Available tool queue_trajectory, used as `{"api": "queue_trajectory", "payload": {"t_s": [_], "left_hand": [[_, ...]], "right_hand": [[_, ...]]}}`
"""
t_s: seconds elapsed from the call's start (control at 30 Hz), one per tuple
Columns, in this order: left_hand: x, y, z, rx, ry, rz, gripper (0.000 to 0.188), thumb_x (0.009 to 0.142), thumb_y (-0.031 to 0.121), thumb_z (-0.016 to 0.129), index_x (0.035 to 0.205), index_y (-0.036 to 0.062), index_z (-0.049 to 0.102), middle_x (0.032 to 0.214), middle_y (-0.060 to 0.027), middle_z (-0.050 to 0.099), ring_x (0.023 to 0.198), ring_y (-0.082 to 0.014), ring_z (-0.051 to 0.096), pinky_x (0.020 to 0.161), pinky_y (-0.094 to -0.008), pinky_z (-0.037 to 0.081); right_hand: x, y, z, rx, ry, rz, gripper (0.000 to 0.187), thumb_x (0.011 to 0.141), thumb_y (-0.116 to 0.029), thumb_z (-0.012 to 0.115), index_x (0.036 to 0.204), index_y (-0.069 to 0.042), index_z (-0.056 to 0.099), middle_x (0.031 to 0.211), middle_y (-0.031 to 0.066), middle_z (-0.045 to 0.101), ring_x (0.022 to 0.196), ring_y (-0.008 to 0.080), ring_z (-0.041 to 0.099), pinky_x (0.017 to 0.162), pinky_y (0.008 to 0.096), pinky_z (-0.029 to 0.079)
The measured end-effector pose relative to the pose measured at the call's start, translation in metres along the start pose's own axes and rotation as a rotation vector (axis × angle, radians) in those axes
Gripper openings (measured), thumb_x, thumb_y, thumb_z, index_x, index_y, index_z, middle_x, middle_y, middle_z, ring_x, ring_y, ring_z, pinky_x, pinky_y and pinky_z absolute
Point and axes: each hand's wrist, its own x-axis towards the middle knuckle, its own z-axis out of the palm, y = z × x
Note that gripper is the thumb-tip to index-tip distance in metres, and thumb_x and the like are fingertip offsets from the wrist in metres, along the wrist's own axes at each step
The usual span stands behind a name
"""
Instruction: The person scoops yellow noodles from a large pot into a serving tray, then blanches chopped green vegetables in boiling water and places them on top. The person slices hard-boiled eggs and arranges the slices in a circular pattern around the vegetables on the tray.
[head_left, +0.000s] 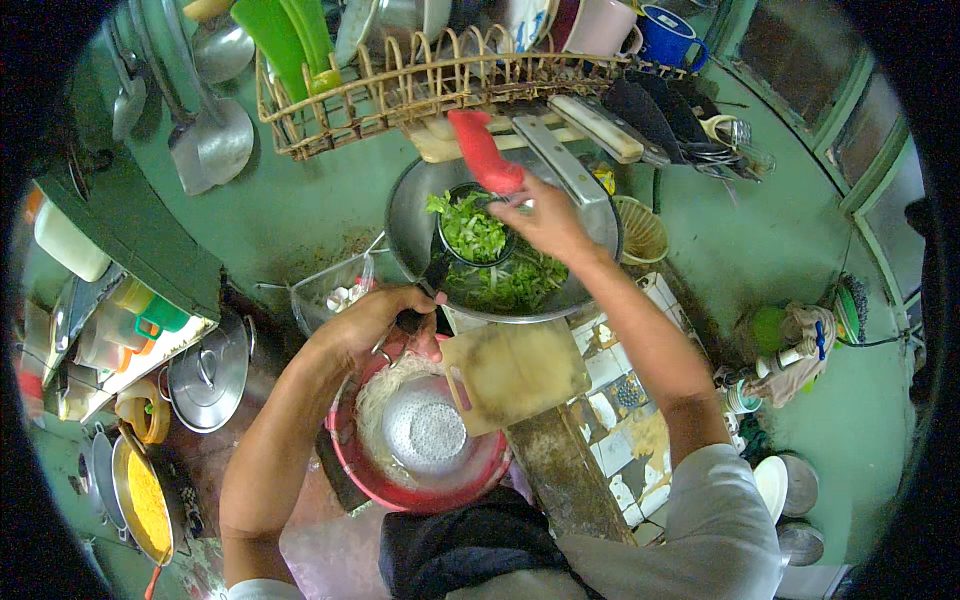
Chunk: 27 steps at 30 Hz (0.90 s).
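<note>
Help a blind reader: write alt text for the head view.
A person's left hand holds a black-handled vessel of chopped greens over a metal bowl of more greens, right hand near the vessel; a cutting board and red basin sit nearby.

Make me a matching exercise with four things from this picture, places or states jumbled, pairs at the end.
1. Person's left hand
2. Round, perforated silver metal strainer
3. Glossy blue ceramic-looking cup
4. Flat, rectangular cutting board

A. Dull yellow with dark stains
B. At the right end of the tan woven rack
C. Closed around a black handle
D. Within the round red plastic tub

Pairs: 1-C, 2-D, 3-B, 4-A
</note>
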Motion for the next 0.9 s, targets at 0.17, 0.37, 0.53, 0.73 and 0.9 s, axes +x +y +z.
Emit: {"api": "queue_trajectory", "payload": {"t_s": [0.17, 0.37, 0.53, 0.73, 0.9], "left_hand": [[0.01, -0.002, 0.025, -0.179, 0.007, 0.027, 0.031, 0.09, 0.021, 0.052, 0.108, -0.0038, 0.056, 0.069, -0.0095, 0.062, 0.069, -0.027, 0.067, 0.065, -0.0331, 0.051], [0.007, -0.013, 0.02, -0.286, 0.005, 0.003, 0.037, 0.09, 0.02, 0.053, 0.117, -0.0046, 0.052, 0.065, -0.0074, 0.058, 0.07, -0.0264, 0.065, 0.073, -0.0351, 0.051], [-0.001, -0.022, 0.024, -0.431, -0.007, 0.022, 0.039, 0.089, 0.025, 0.054, 0.116, -0.0029, 0.053, 0.066, -0.0052, 0.058, 0.069, -0.0241, 0.064, 0.069, -0.0323, 0.049], [-0.002, -0.016, 0.051, -0.284, -0.099, 0.148, 0.044, 0.088, 0.036, 0.058, 0.118, 0.0031, 0.059, 0.069, -0.0036, 0.058, 0.068, -0.0211, 0.062, 0.073, -0.0347, 0.053], [-0.045, -0.03, 0.083, -0.12, 0.06, 0.263, 0.045, 0.091, 0.042, 0.053, 0.113, 0.0039, 0.061, 0.066, -0.0049, 0.057, 0.061, -0.0193, 0.06, 0.057, -0.0314, 0.047]], "right_hand": [[0.021, -0.014, 0.057, 0.024, 0.028, -0.037, 0.031, 0.083, -0.024, 0.072, 0.105, -0.006, 0.059, 0.098, 0.0125, 0.069, 0.085, 0.0293, 0.068, 0.075, 0.0391, 0.054], [0.02, 0.02, 0.025, -0.256, 0.008, -0.216, 0.015, 0.084, -0.015, 0.063, 0.096, -0.008, 0.068, 0.084, 0.0098, 0.071, 0.077, 0.0221, 0.069, 0.075, 0.0341, 0.054], [0.0, 0.005, -0.003, -0.108, -0.009, -0.084, 0.021, 0.089, -0.017, 0.059, 0.107, -0.011, 0.067, 0.093, 0.0102, 0.071, 0.083, 0.0231, 0.069, 0.078, 0.0332, 0.053], [-0.099, -0.072, -0.004, 0.608, 0.004, 0.516, 0.035, 0.094, -0.036, 0.058, 0.116, -0.01, 0.061, 0.103, 0.0077, 0.069, 0.087, 0.0173, 0.066, 0.068, 0.033, 0.053], [-0.158, -0.144, 0.06, 1.417, -0.129, 0.623, 0.039, 0.094, -0.04, 0.056, 0.113, -0.007, 0.061, 0.096, 0.0042, 0.066, 0.071, 0.0154, 0.062, 0.052, 0.0265, 0.048]]}}
